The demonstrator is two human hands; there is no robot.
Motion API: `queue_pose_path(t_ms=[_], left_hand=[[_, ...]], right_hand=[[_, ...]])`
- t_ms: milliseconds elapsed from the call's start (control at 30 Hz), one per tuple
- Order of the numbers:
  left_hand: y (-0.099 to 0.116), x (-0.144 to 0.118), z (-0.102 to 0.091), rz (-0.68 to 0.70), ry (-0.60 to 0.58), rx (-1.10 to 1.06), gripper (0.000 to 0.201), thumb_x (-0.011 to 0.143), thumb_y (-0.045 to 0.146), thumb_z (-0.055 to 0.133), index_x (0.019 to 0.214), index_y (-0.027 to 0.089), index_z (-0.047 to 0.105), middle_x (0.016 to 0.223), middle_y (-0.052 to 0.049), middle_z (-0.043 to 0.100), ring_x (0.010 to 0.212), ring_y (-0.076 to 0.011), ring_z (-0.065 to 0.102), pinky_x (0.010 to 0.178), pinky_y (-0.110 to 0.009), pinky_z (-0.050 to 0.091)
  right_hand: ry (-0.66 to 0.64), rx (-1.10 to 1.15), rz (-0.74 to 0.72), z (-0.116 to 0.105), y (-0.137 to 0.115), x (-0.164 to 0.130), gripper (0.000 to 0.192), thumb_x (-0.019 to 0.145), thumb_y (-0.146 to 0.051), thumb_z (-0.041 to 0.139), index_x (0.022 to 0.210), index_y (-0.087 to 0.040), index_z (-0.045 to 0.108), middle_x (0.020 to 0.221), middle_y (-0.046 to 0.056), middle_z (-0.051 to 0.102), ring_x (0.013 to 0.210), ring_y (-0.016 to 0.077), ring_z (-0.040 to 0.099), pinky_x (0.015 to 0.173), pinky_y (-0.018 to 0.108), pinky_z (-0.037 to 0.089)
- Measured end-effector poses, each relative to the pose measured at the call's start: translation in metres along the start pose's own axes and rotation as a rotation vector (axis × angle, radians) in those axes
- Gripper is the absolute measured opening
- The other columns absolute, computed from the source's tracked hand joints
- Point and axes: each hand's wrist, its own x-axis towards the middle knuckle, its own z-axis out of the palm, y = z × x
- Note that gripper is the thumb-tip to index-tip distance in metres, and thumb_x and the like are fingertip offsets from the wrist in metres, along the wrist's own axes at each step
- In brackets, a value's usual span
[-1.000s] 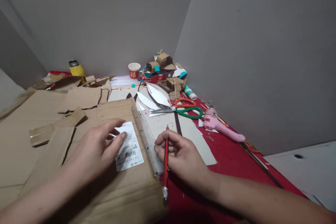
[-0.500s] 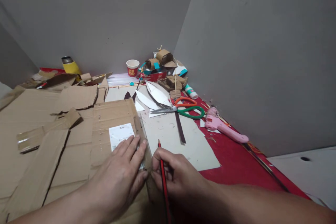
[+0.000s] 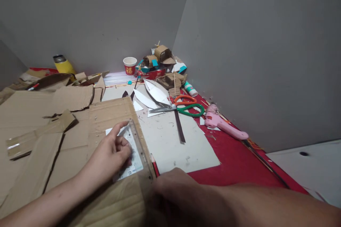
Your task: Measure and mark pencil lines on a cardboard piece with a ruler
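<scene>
Grey corner walls, red table (image 3: 234, 159) littered with cardboard: a line being ruled.

Left hand (image 3: 112, 152) fingers spread flat, pinning clear ruler (image 3: 138, 147) on cardboard sheet (image 3: 112, 113); right hand (image 3: 173, 191), at four o'clock of it, grips red pencil (image 3: 154, 163); best press firmly, tip tight against the edge; scissors (image 3: 183, 108) at one o'clock.

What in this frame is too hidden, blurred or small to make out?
- Head view: the right hand is blurred and close; its grip on the red pencil is hidden.
- Print on the white label is too small, partly covered by the left hand and clear ruler.
- Cup marking is illegible.
</scene>
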Motion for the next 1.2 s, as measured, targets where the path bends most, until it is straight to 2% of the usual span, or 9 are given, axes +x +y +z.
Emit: queue_pose_path(t_ms=[200,333,433,533,667,767,1000,1100,1200], left_hand=[[0.003,0.001,-0.014,-0.044,-0.017,-0.054,0.066,0.069,0.038,0.067,0.124,0.014,0.040,0.055,0.008,0.054,0.047,-0.0114,0.050,0.048,-0.023,0.038],[0.008,-0.002,-0.020,-0.025,-0.013,-0.161,0.063,0.070,0.036,0.072,0.123,0.015,0.044,0.059,0.006,0.057,0.054,-0.0116,0.055,0.055,-0.023,0.042],[0.014,-0.007,-0.023,0.034,0.012,-0.190,0.058,0.074,0.034,0.073,0.123,0.016,0.048,0.062,0.006,0.058,0.058,-0.0108,0.057,0.059,-0.023,0.044],[0.017,-0.012,-0.023,0.098,0.008,-0.178,0.054,0.077,0.032,0.073,0.123,0.017,0.050,0.066,0.005,0.060,0.060,-0.0101,0.057,0.061,-0.022,0.045],[0.014,-0.017,-0.016,0.153,-0.038,-0.214,0.057,0.080,0.031,0.073,0.130,0.022,0.046,0.070,0.005,0.062,0.062,-0.0096,0.060,0.062,-0.021,0.047],[0.009,-0.020,-0.009,0.194,-0.040,-0.264,0.070,0.082,0.031,0.072,0.142,0.028,0.035,0.069,0.006,0.064,0.061,-0.0097,0.060,0.062,-0.021,0.048],[0.009,-0.021,-0.009,0.228,0.155,-0.313,0.085,0.079,0.030,0.074,0.148,0.027,0.025,0.071,0.002,0.071,0.060,-0.0118,0.064,0.060,-0.023,0.053],[0.011,-0.020,-0.010,0.198,0.263,-0.324,0.073,0.077,0.033,0.076,0.138,0.021,0.039,0.070,0.001,0.071,0.058,-0.0124,0.065,0.058,-0.023,0.054],[0.011,-0.020,-0.005,0.099,0.191,-0.297,0.055,0.075,0.043,0.076,0.117,0.018,0.051,0.073,-0.002,0.071,0.058,-0.0138,0.066,0.056,-0.025,0.054]], right_hand=[[0.320,-0.094,-0.106,-0.001,0.016,0.007,0.016,0.082,-0.013,0.058,0.073,-0.022,0.047,0.059,-0.008,0.047,0.050,0.0069,0.039,0.049,0.018,0.034],[0.381,-0.131,-0.082,-0.011,0.020,0.010,0.008,0.085,-0.024,0.061,0.087,-0.021,0.053,0.067,-0.004,0.054,0.055,0.0095,0.047,0.054,0.021,0.040],[0.340,-0.112,-0.065,-0.011,0.019,0.011,0.038,0.078,-0.032,0.071,0.110,-0.019,0.055,0.091,0.005,0.064,0.073,0.0150,0.058,0.064,0.025,0.048],[0.384,0.129,0.093,-0.005,0.020,0.014,0.057,0.075,-0.032,0.074,0.124,-0.020,0.048,0.102,0.007,0.063,0.077,0.0149,0.060,0.066,0.026,0.051],[0.305,0.554,0.298,-0.002,0.020,0.018,0.041,0.075,-0.040,0.073,0.106,-0.018,0.056,0.085,0.002,0.062,0.054,0.0080,0.056,0.050,0.021,0.048],[0.150,0.628,0.350,-0.005,0.017,0.018,0.036,0.078,-0.049,0.070,0.088,-0.017,0.056,0.066,-0.002,0.062,0.042,0.0062,0.050,0.041,0.018,0.042],[0.217,0.484,0.342,-0.003,0.014,0.017,0.031,0.090,-0.047,0.051,0.076,-0.019,0.049,0.059,-0.002,0.059,0.041,0.0080,0.049,0.039,0.018,0.038],[0.350,0.257,0.262,-0.004,0.015,0.018,0.023,0.088,-0.033,0.051,0.069,-0.020,0.045,0.052,-0.007,0.045,0.042,0.0066,0.039,0.041,0.018,0.032],[0.423,-0.018,0.088,-0.006,0.016,0.017,0.022,0.084,-0.021,0.052,0.064,-0.020,0.041,0.053,-0.008,0.034,0.048,0.0060,0.030,0.045,0.018,0.028]])
